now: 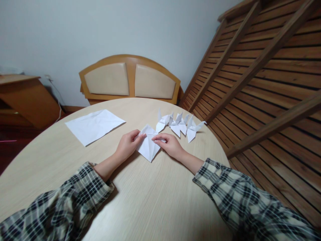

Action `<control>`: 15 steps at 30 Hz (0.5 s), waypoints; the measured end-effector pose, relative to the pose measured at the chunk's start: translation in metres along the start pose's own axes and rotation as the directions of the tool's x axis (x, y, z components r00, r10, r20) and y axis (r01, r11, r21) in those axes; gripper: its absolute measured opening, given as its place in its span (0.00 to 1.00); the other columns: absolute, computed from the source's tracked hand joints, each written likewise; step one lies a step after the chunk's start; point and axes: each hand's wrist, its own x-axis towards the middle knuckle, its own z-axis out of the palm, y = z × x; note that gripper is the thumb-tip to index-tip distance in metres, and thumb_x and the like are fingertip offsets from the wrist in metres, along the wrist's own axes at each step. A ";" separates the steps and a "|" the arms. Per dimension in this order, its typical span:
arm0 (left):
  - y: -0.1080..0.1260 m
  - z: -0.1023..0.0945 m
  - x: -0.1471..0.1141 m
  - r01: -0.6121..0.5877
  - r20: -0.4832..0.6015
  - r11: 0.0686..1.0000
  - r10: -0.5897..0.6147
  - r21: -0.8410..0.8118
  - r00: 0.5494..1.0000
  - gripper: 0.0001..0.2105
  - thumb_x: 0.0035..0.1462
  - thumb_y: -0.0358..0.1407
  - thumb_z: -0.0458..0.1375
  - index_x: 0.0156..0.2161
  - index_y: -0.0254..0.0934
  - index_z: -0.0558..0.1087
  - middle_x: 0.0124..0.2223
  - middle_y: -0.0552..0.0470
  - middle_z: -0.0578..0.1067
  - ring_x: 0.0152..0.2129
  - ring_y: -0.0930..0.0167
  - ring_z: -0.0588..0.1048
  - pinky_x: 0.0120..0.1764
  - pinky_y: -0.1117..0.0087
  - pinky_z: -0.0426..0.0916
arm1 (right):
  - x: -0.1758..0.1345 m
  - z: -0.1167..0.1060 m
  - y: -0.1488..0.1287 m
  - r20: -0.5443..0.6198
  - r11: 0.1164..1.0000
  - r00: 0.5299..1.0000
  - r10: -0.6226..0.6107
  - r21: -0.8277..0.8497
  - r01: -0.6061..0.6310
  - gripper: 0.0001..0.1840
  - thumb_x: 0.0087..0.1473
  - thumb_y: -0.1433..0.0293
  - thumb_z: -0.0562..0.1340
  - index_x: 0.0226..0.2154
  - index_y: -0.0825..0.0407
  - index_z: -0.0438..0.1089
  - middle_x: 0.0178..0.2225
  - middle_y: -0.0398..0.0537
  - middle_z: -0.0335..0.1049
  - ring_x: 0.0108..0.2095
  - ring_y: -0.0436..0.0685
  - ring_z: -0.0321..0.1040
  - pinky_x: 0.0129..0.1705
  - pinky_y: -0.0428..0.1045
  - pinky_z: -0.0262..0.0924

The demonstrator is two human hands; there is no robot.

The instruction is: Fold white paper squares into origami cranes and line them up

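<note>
Between my hands, a folded white sheet of paper [148, 149] shaped like a diamond shows crease lines, one corner pointing toward me. My left hand [129, 142] pinches its left edge, thumb on top. On the right side, my right hand [170, 144] grips it with thumb and forefinger; the fingers beneath are partly hidden. Just beyond my right hand stand several white paper cranes [192, 130] in a row, some overlapping. Over to the left lies a flat stack of white paper [96, 125], or a single sheet; I cannot tell which.
Everything rests on a round pale wooden table [140, 194]. Past its far edge is a padded wooden headboard [130, 60]. A slatted wooden frame [263, 87] leans close along the right side. A brown desk [27, 97] stands at the far left, by a cable.
</note>
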 end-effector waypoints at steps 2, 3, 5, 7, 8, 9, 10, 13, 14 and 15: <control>-0.001 0.000 0.000 0.007 -0.007 1.000 -0.007 -0.008 1.000 0.16 0.61 0.46 0.53 0.26 0.38 0.69 0.21 0.57 0.63 0.21 0.72 0.62 0.25 0.70 0.53 | 0.001 0.000 0.000 -0.026 1.000 1.000 0.004 0.014 -0.003 0.06 0.53 0.70 0.65 0.35 0.50 0.78 0.39 0.49 0.78 0.42 0.56 0.73 0.48 0.54 0.65; -0.001 -0.001 0.000 0.015 -0.013 1.000 -0.015 -0.014 1.000 0.16 0.62 0.46 0.52 0.27 0.38 0.69 0.22 0.56 0.64 0.21 0.72 0.63 0.26 0.70 0.53 | 0.001 0.000 0.001 -0.042 1.000 0.999 0.009 0.023 -0.008 0.06 0.53 0.70 0.65 0.35 0.50 0.78 0.38 0.49 0.78 0.42 0.56 0.73 0.48 0.54 0.65; -0.002 -0.001 0.000 0.043 -0.022 0.999 -0.044 -0.033 0.999 0.17 0.62 0.46 0.51 0.27 0.38 0.69 0.21 0.56 0.65 0.21 0.71 0.64 0.26 0.70 0.55 | 0.002 -0.001 0.001 -0.073 0.999 0.997 0.027 0.041 -0.024 0.06 0.53 0.70 0.65 0.35 0.52 0.78 0.37 0.50 0.78 0.40 0.56 0.73 0.47 0.53 0.65; -0.003 -0.001 0.000 0.074 -0.024 0.996 -0.075 -0.047 0.997 0.17 0.62 0.46 0.51 0.28 0.38 0.69 0.20 0.57 0.65 0.20 0.71 0.64 0.26 0.70 0.55 | 0.002 -0.001 0.002 -0.087 0.998 0.995 0.051 0.050 -0.047 0.07 0.53 0.70 0.65 0.35 0.52 0.78 0.37 0.50 0.78 0.40 0.56 0.73 0.45 0.53 0.66; -0.004 -0.002 0.000 0.084 -0.026 0.995 -0.085 -0.050 0.996 0.17 0.62 0.46 0.51 0.28 0.38 0.70 0.19 0.57 0.65 0.20 0.71 0.64 0.25 0.70 0.55 | 0.002 -0.002 0.001 -0.088 0.997 0.994 0.062 0.048 -0.058 0.07 0.53 0.70 0.65 0.35 0.53 0.78 0.36 0.50 0.77 0.39 0.56 0.72 0.44 0.52 0.66; -0.004 -0.002 0.000 0.090 -0.030 0.995 -0.091 -0.050 0.995 0.16 0.62 0.46 0.51 0.28 0.38 0.70 0.19 0.57 0.65 0.19 0.71 0.64 0.25 0.70 0.55 | 0.002 -0.002 0.001 -0.089 0.997 0.994 0.071 0.046 -0.067 0.07 0.53 0.69 0.65 0.36 0.53 0.78 0.36 0.49 0.77 0.39 0.56 0.72 0.43 0.52 0.66; -0.003 -0.002 0.000 0.092 -0.035 0.995 -0.094 -0.045 0.995 0.16 0.61 0.46 0.51 0.28 0.38 0.70 0.19 0.57 0.65 0.19 0.71 0.64 0.25 0.70 0.55 | 0.001 -0.002 0.001 -0.090 0.996 0.993 0.078 0.045 -0.074 0.07 0.53 0.69 0.64 0.36 0.52 0.78 0.36 0.49 0.77 0.38 0.56 0.72 0.41 0.52 0.66; -0.001 -0.003 0.000 0.100 -0.045 0.994 -0.102 -0.036 0.994 0.16 0.61 0.46 0.52 0.28 0.38 0.71 0.17 0.58 0.65 0.18 0.71 0.63 0.24 0.70 0.55 | 0.001 -0.001 0.001 -0.088 0.995 0.992 0.087 0.048 -0.083 0.08 0.53 0.68 0.64 0.36 0.52 0.78 0.35 0.49 0.76 0.38 0.56 0.72 0.39 0.51 0.66; 0.000 -0.003 0.000 0.105 -0.045 0.994 -0.107 -0.042 0.993 0.16 0.60 0.46 0.52 0.28 0.38 0.72 0.17 0.58 0.64 0.17 0.71 0.63 0.24 0.70 0.54 | 0.001 -0.001 0.001 -0.086 0.995 0.993 0.085 0.051 -0.081 0.08 0.53 0.68 0.64 0.36 0.52 0.78 0.35 0.49 0.76 0.38 0.56 0.71 0.39 0.51 0.66; 0.001 -0.003 0.001 0.112 -0.044 0.992 -0.114 -0.055 0.993 0.16 0.60 0.47 0.53 0.29 0.38 0.73 0.16 0.58 0.64 0.16 0.71 0.63 0.24 0.70 0.54 | 0.001 -0.001 0.001 -0.085 0.995 0.993 0.083 0.055 -0.078 0.08 0.53 0.68 0.64 0.36 0.52 0.78 0.35 0.49 0.76 0.38 0.56 0.71 0.38 0.51 0.66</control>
